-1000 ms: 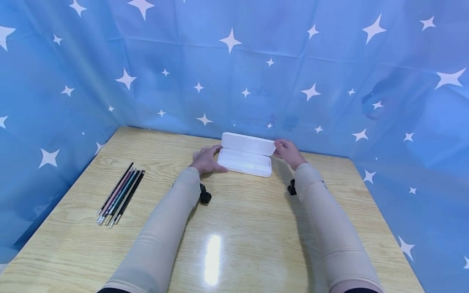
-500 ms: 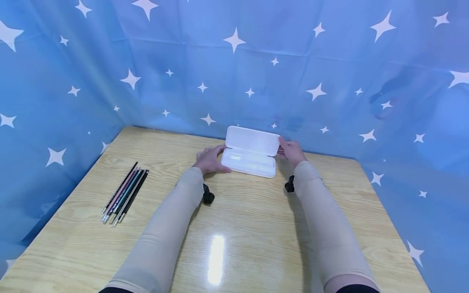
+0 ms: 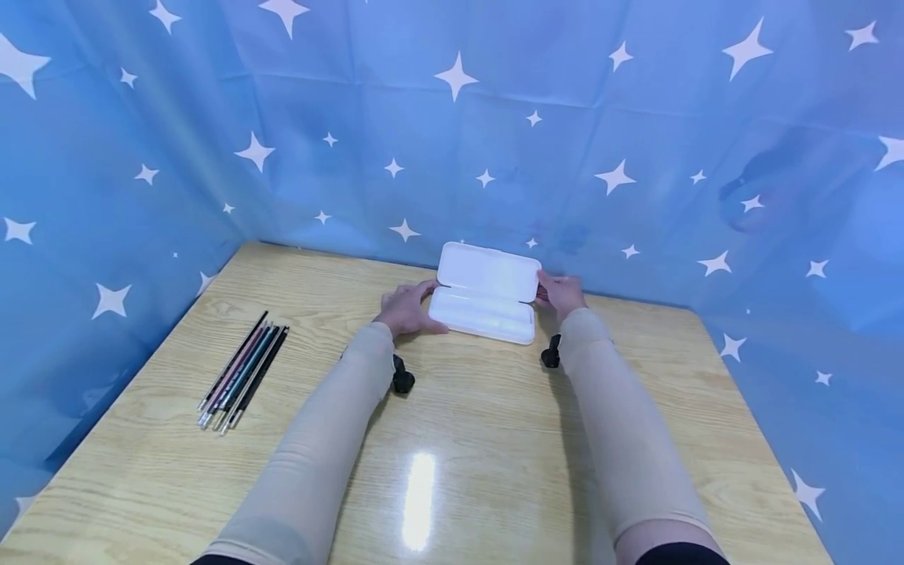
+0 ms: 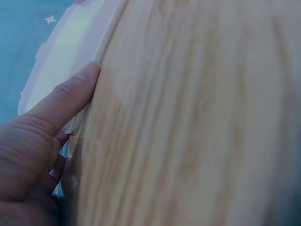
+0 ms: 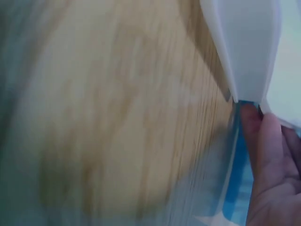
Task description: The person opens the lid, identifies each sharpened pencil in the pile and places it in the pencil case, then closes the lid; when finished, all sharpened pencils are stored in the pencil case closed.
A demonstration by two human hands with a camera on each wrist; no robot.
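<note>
A white pencil case (image 3: 480,314) lies unfolded near the table's back edge, its lid (image 3: 489,271) leaning back toward the curtain. My left hand (image 3: 408,308) grips the left end of the case; in the left wrist view the thumb (image 4: 70,96) lies along the front edge. At the lid's right end, my right hand (image 3: 563,297) holds the edge between thumb and fingers. The right wrist view shows those fingers (image 5: 270,141) at the corner where lid and tray (image 5: 247,52) meet. No contents show in the tray.
Several dark and coloured pencils (image 3: 247,373) lie in a bundle on the left of the wooden table (image 3: 494,455). A blue star-patterned curtain (image 3: 487,141) hangs right behind the table and along its sides.
The lid has tipped farther back, and my right hand has shifted with it. My left hand keeps its place on the case. The head view has turned slightly left.
</note>
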